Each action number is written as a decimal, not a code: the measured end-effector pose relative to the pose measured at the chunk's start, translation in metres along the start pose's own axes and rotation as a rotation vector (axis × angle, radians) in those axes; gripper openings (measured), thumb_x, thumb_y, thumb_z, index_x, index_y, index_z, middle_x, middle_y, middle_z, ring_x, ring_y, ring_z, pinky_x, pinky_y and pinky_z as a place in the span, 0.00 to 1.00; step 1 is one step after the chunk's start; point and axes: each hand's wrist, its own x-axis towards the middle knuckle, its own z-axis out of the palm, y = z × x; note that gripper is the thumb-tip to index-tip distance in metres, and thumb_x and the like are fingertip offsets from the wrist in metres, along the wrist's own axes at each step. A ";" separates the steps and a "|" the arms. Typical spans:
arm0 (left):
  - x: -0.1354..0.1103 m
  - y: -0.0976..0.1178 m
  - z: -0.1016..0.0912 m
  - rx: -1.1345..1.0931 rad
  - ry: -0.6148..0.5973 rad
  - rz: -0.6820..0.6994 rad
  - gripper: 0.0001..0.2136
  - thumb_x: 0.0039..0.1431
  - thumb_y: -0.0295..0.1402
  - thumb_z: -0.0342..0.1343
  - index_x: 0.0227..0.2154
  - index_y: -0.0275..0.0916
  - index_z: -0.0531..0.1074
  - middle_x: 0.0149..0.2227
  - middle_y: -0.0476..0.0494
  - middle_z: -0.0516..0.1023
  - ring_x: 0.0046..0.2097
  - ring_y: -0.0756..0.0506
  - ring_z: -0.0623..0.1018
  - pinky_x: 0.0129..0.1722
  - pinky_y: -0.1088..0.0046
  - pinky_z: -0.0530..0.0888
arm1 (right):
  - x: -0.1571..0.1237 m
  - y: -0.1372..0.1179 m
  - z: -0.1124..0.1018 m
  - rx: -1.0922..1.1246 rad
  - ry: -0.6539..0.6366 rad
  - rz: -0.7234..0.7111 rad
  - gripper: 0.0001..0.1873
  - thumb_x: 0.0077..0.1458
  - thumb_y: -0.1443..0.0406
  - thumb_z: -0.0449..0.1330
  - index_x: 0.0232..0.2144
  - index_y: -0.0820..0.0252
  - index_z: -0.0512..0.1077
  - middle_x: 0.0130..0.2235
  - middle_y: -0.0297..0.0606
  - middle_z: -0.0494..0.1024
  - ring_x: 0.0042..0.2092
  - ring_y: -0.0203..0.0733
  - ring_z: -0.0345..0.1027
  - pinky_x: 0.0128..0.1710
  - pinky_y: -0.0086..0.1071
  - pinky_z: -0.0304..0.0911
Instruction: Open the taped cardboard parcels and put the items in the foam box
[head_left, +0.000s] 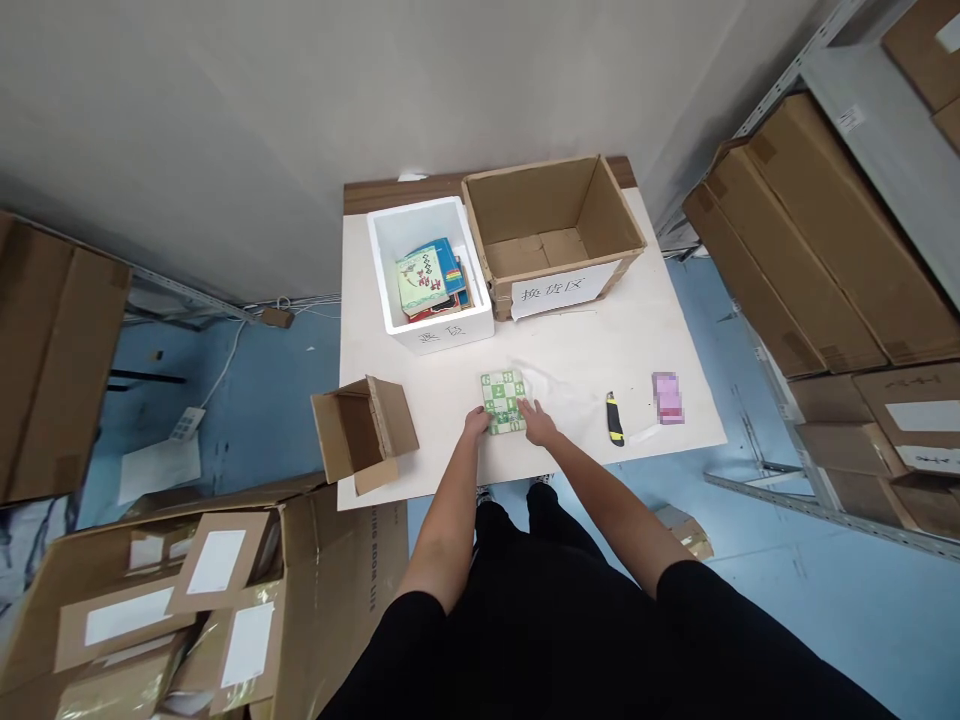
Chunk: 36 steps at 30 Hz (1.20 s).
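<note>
A square, flat book (503, 398) with a green-and-white checked cover lies on the white tabletop in front of me. At its lower left edge, my left hand (477, 422) grips it with the fingers closed. My right hand (537, 422) holds the right edge, its fingertips resting on the cover. Thin, whitish clear plastic wrap (559, 393) spreads over the table just right of the book. Farther right lie a black-and-yellow utility knife (614, 419) and a pink, blurred item (667, 398).
A white foam box (431, 338) with several books stands behind, beside a large open cardboard box (551, 295) with a handwritten label. A small open carton (395, 415) sits at the table's left. A big carton (330, 590) of parcels stands lower left; shelves (870, 95) line the right.
</note>
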 end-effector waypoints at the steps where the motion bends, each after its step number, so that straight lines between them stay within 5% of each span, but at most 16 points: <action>1: 0.003 0.000 -0.001 -0.027 -0.012 -0.027 0.23 0.50 0.31 0.66 0.50 0.35 0.76 0.42 0.37 0.86 0.40 0.44 0.84 0.43 0.68 0.79 | 0.003 -0.002 0.004 -0.010 -0.023 0.032 0.53 0.56 0.75 0.55 0.80 0.54 0.42 0.79 0.39 0.45 0.79 0.57 0.36 0.71 0.54 0.56; 7: 0.002 0.002 0.002 -0.190 -0.083 -0.066 0.21 0.47 0.29 0.70 0.46 0.36 0.74 0.45 0.37 0.85 0.43 0.44 0.83 0.44 0.67 0.80 | 0.004 0.010 0.019 0.078 -0.005 0.107 0.52 0.58 0.74 0.55 0.80 0.51 0.42 0.79 0.36 0.45 0.79 0.57 0.37 0.70 0.52 0.60; 11: -0.017 0.018 -0.007 -0.268 -0.158 -0.003 0.22 0.46 0.33 0.74 0.43 0.39 0.73 0.42 0.41 0.84 0.43 0.43 0.83 0.44 0.64 0.80 | -0.003 0.013 0.006 0.488 0.133 0.146 0.48 0.62 0.66 0.56 0.79 0.57 0.44 0.76 0.46 0.57 0.75 0.56 0.52 0.68 0.54 0.62; 15: -0.043 0.051 -0.042 -0.345 -0.250 0.112 0.26 0.43 0.38 0.77 0.43 0.40 0.73 0.46 0.41 0.83 0.45 0.42 0.83 0.47 0.62 0.79 | -0.025 0.011 -0.040 1.018 0.189 0.150 0.49 0.57 0.56 0.68 0.75 0.51 0.55 0.70 0.52 0.68 0.64 0.58 0.71 0.62 0.53 0.68; 18: -0.063 0.085 -0.081 -0.435 -0.412 0.241 0.32 0.40 0.39 0.79 0.49 0.41 0.73 0.51 0.39 0.80 0.47 0.42 0.83 0.49 0.61 0.79 | -0.048 0.002 -0.095 1.270 0.155 -0.064 0.45 0.46 0.57 0.77 0.65 0.48 0.69 0.53 0.44 0.82 0.52 0.52 0.79 0.56 0.49 0.73; 22: -0.093 0.140 -0.134 -0.476 -0.578 0.434 0.37 0.42 0.36 0.80 0.55 0.44 0.70 0.56 0.37 0.78 0.50 0.41 0.82 0.48 0.63 0.78 | -0.081 -0.030 -0.174 1.342 0.143 -0.352 0.42 0.40 0.62 0.81 0.57 0.48 0.73 0.39 0.32 0.82 0.42 0.44 0.79 0.50 0.44 0.75; 26: -0.123 0.192 -0.169 -0.480 -0.631 0.590 0.39 0.44 0.34 0.80 0.60 0.46 0.69 0.59 0.37 0.77 0.49 0.43 0.82 0.44 0.69 0.77 | -0.118 -0.070 -0.235 1.324 0.087 -0.586 0.44 0.44 0.63 0.80 0.61 0.44 0.69 0.46 0.35 0.83 0.47 0.46 0.80 0.47 0.43 0.77; 29: -0.140 0.216 -0.182 -0.483 -0.603 0.662 0.39 0.45 0.36 0.80 0.61 0.47 0.71 0.58 0.38 0.78 0.48 0.44 0.82 0.44 0.70 0.77 | -0.142 -0.093 -0.261 1.284 0.044 -0.682 0.45 0.50 0.61 0.77 0.66 0.42 0.64 0.55 0.41 0.82 0.52 0.51 0.80 0.49 0.48 0.77; 33: -0.153 0.230 -0.191 -0.469 -0.557 0.709 0.40 0.45 0.39 0.80 0.62 0.45 0.74 0.57 0.37 0.80 0.49 0.41 0.82 0.48 0.64 0.79 | -0.158 -0.112 -0.272 1.225 0.066 -0.673 0.43 0.53 0.59 0.75 0.67 0.44 0.63 0.52 0.42 0.85 0.47 0.51 0.82 0.47 0.47 0.78; 36: -0.162 0.236 -0.194 -0.393 -0.315 0.764 0.38 0.44 0.39 0.80 0.61 0.42 0.77 0.56 0.36 0.81 0.52 0.38 0.82 0.54 0.57 0.78 | -0.158 -0.117 -0.274 1.212 0.192 -0.633 0.42 0.50 0.58 0.74 0.65 0.48 0.65 0.47 0.41 0.86 0.42 0.49 0.83 0.40 0.42 0.78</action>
